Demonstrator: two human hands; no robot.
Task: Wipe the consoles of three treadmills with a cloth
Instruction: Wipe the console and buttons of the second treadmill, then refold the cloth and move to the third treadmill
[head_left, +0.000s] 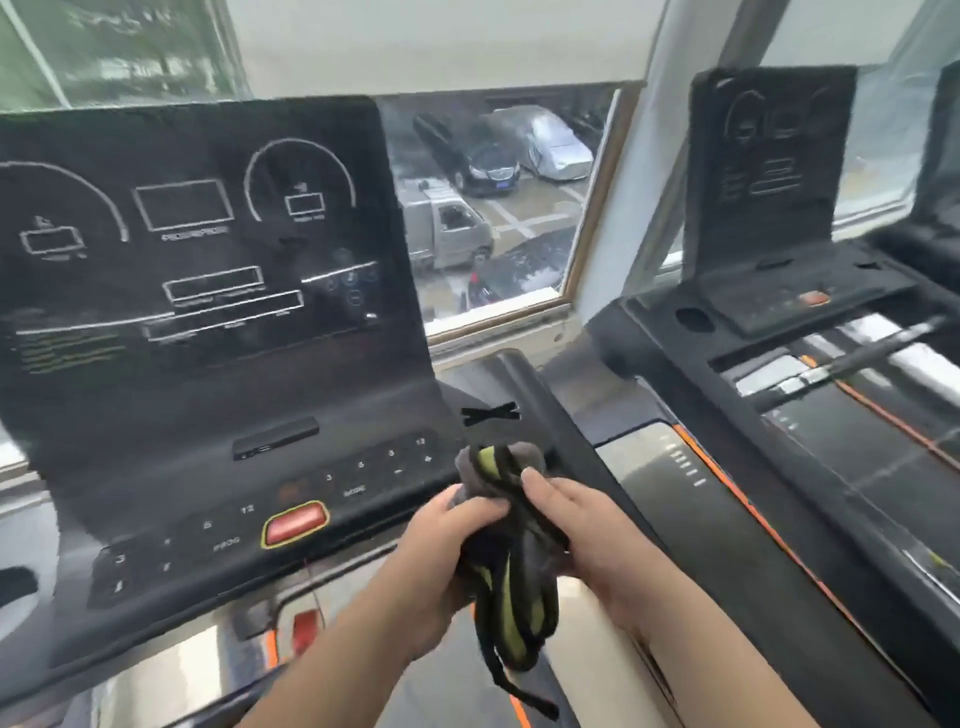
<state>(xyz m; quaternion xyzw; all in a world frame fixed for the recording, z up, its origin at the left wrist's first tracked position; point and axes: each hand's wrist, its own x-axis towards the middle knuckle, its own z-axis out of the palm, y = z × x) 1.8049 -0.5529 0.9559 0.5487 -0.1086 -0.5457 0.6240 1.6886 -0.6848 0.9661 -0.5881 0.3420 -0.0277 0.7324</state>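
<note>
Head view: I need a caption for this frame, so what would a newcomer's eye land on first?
First, the grey and yellow-green cloth bunched between the left hand and right hand at lower centre. Behind it, the big dark console fills the left side, its red button standing out near the front edge. A second console stands at right, with parked cars beyond the window between them.

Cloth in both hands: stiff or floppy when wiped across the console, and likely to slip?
Probably floppy: the cloth bunches and sags between the left hand and right hand. Likely light, since a loose grip holds it. Its dangling strip may trail and snag.
</note>
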